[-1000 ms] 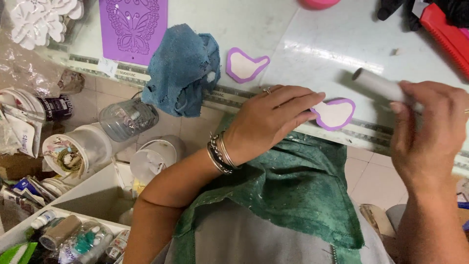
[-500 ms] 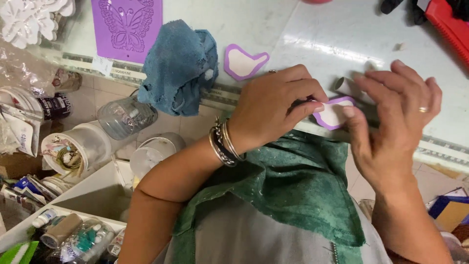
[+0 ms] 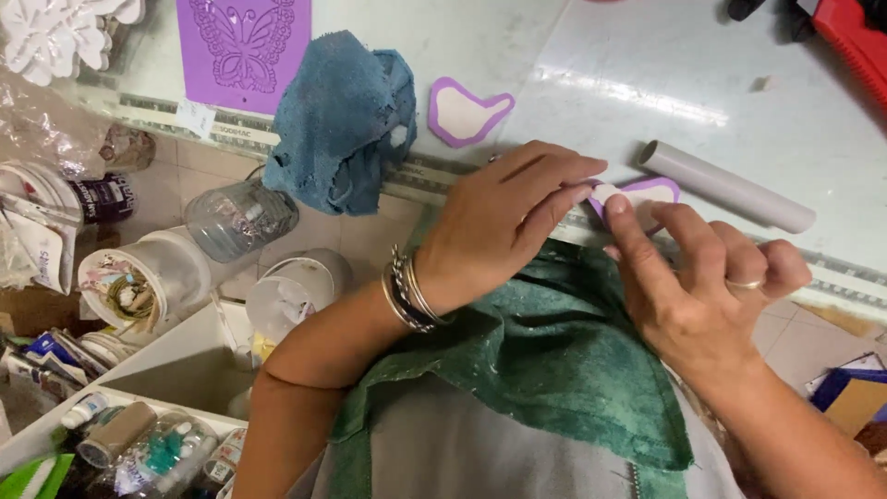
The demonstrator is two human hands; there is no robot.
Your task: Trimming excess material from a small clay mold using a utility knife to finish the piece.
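A small purple cutter with white clay inside [image 3: 647,196] lies at the near edge of the glass worktop [image 3: 591,55]. My left hand [image 3: 504,217] rests on its left side, fingertips holding it down; bracelets circle the wrist. The index finger of my right hand [image 3: 698,282] presses on the white clay at the shape's near end. A grey roller tube [image 3: 725,185] lies loose on the glass just right of the shape. A second purple shape with a white centre [image 3: 465,112] sits further left.
A blue cloth [image 3: 344,120] hangs over the table edge. A purple butterfly stencil [image 3: 242,44] lies at the back left, a red tool [image 3: 855,32] at the back right. Jars and tubs [image 3: 148,277] crowd the floor and shelves to the left. A green apron covers my lap.
My right hand put the grey roller down on the glass and came to the purple shape, where its index finger now presses. My left hand stayed on the shape.
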